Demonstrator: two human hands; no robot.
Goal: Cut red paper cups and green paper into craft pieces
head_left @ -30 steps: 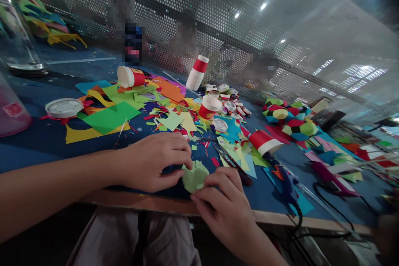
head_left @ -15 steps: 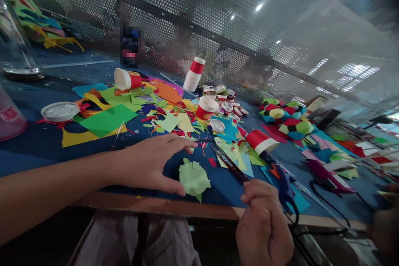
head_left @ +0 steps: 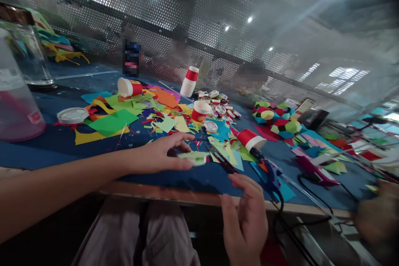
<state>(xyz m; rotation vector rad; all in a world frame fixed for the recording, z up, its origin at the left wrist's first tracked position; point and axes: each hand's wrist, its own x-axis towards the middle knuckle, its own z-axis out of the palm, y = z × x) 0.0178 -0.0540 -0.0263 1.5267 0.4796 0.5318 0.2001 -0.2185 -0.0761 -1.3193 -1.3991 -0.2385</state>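
My left hand [head_left: 170, 153] reaches over the table, its thumb and fingers closed on a pale green paper-covered disc [head_left: 196, 158]. The disc is tilted up off the cloth, seen almost edge-on and slightly blurred. My right hand [head_left: 246, 216] is at the table's front edge, thumb and fingers apart, with nothing in it. Just beyond its fingertips lies a pair of dark scissors [head_left: 222, 160] on the blue tabletop. Paper scraps [head_left: 230, 149] and a tipped red-and-white paper cup [head_left: 250, 139] lie beyond the scissors.
A blue glue gun [head_left: 271, 176] with a black cord lies to the right, near a purple tool [head_left: 314, 170]. Red-and-white lids [head_left: 221, 110] are heaped behind an upright cup [head_left: 201, 110]. Bottles [head_left: 18, 104] stand left. Another person's blurred hand [head_left: 377, 212] is far right.
My left hand has picked up the pale green disc, which lay flat on the table. My right hand has let go of the scissors and opened. The view has shifted slightly.
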